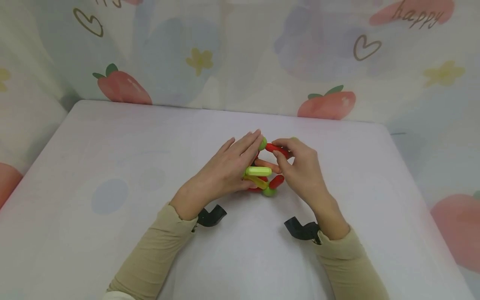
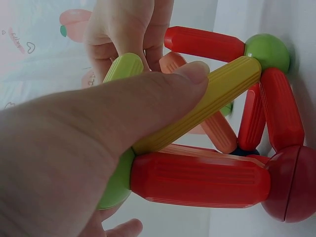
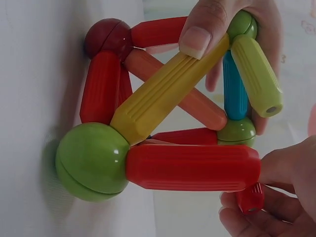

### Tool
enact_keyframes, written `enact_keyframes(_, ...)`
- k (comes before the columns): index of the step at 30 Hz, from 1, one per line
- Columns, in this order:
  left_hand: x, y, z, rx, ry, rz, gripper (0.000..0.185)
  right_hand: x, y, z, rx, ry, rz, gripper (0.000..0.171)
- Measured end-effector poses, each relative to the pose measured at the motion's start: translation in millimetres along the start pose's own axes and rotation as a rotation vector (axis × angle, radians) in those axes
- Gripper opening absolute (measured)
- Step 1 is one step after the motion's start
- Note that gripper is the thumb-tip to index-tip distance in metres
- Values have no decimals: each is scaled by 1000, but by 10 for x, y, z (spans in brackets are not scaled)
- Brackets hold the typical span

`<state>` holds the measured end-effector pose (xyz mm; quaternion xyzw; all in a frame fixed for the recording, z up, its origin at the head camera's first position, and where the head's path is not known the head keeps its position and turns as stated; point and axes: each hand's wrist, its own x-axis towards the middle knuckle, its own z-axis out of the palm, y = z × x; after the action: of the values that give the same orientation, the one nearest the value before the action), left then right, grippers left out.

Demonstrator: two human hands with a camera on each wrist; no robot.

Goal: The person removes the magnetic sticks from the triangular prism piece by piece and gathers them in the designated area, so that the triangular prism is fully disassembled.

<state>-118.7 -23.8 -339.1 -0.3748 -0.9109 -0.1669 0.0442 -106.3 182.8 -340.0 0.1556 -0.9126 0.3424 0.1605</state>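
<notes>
Far left on the white tabletop (image 1: 56,233), a printed pale blue oval (image 1: 110,196); beyond, on the backdrop cloth (image 1: 240,54), a strawberry print (image 1: 123,88). Next, a khaki left sleeve (image 1: 153,250) with a black curved piece (image 1: 213,216) by the cuff. Then the left hand (image 1: 226,166), gripping the frame of rods and balls (image 1: 268,166) at an upper corner, thumb on a yellow rod (image 3: 168,94), fingers along the far side. Frame's place: on the tabletop, just right of centre, between both hands. At the held corner, an upper green ball (image 3: 243,25), with a blue rod (image 3: 235,86) to a far green ball (image 1: 263,143) and a light green rod (image 1: 258,171), tip free. Down on the tabletop, a dark red ball (image 2: 291,185); through the middle, an orange rod (image 3: 202,107). At the near foot, a lower green ball (image 1: 268,191) with a thick red rod (image 1: 276,181) slanting upward, upper end free. Further right, the right hand (image 1: 303,164), pinching a red rod (image 1: 276,149) between thumb and fingers, one end just beside the far green ball; contact impossible to tell. Last, a khaki right sleeve (image 1: 348,262).
</notes>
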Motion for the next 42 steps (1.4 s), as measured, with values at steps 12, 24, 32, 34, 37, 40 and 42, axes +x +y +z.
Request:
enact_keyframes(12, -12, -3, -25, -17, -15, -18, 105, 38, 62, 31, -112, 57, -38, 22)
enact_keyframes(24, -9, 24, -13, -41, -15, -13, 105, 39, 290, -100, -170, 50, -7, 27)
enact_keyframes(32, -16, 29, -8, -32, -4, -6, 104, 98, 400, -168, -287, -134, 51, 36)
enact_keyframes(34, -10, 25, -9, -30, -4, -7, 105, 118, 414, -192, -305, -170, 71, 37)
enact_keyframes(37, -7, 21, -13, -31, -13, -13, 105, 140, 434, -217, -330, -206, 77, 36)
enact_keyframes(40, -14, 18, -17, -36, -26, -21, 105, 154, 461, -223, -373, -215, 41, 34)
enact_keyframes(42, -18, 13, -16, -40, -29, -22, 104, 162, 483, -220, -402, -209, 1, 33)
